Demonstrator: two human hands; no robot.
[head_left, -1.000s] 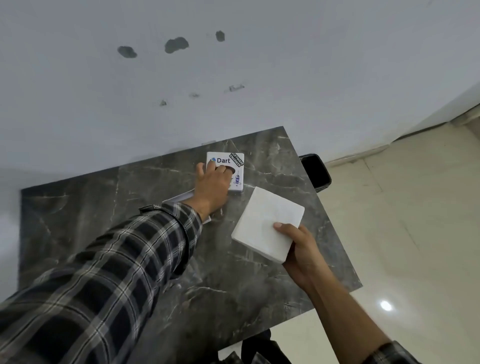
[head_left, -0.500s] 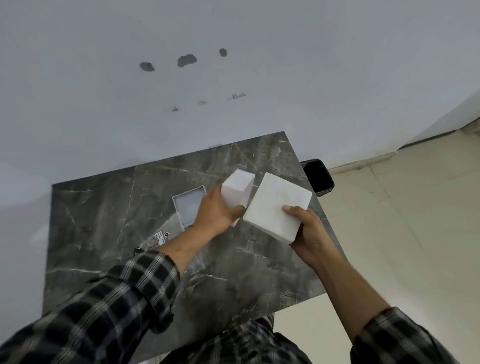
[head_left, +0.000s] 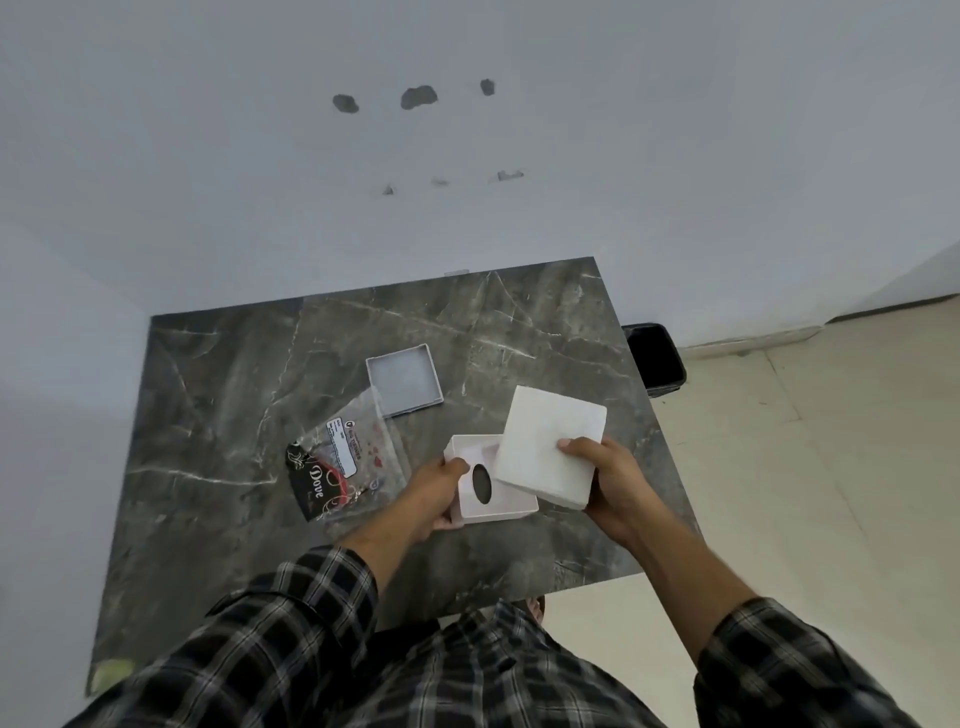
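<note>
My left hand (head_left: 435, 498) grips a small white open box (head_left: 506, 506) by its left side, its inside facing up with a dark oval hole in the insert. In my right hand (head_left: 612, 482) is a larger white square lid (head_left: 545, 457), held by its near right corner, thumb on top. The lid is tilted and overlaps the right part of the small box. Both are held above the dark marble table (head_left: 249, 389).
An empty shallow white tray (head_left: 404, 380) lies on the table behind my hands. A clear plastic bag with a black "Dove" card (head_left: 332, 470) lies left of them. A black bin (head_left: 653, 358) stands on the floor past the table's right edge. A white wall rises behind.
My left hand picked the small box off the table, brought it toward me and turned its open side up. The right hand moved the lid over it. The view tilted down.
</note>
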